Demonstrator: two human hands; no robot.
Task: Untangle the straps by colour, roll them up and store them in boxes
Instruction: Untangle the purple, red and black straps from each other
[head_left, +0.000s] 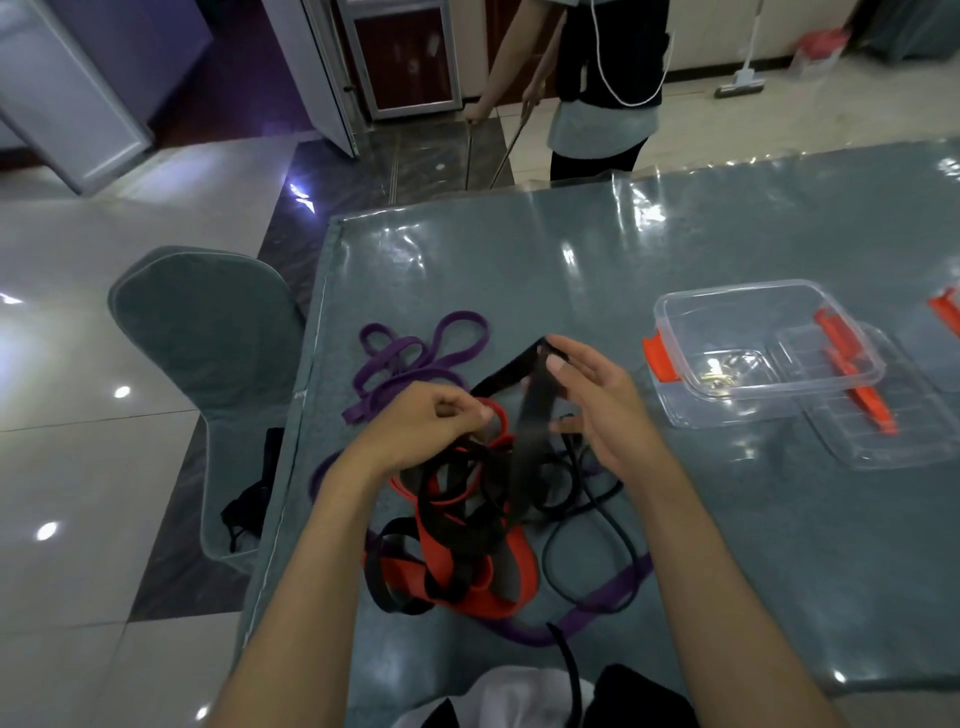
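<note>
A tangle of black straps (462, 499), red straps (441, 561) and purple straps (405, 358) lies on the grey table (727, 545) in front of me. My right hand (597, 400) holds a wide black strap (532, 415) up above the pile, looped over its fingers with the thumb against it. My left hand (426, 421) is curled over the tangle and pinches a strap where a red loop and black straps meet. A clear plastic box (753, 338) with orange clips stands open to the right.
The box's clear lid (883, 415) lies beside it, and another orange-clipped box (948, 312) shows at the right edge. A grey chair (208, 353) stands left of the table. Beyond the far edge a person (602, 83) stands holding a long pole.
</note>
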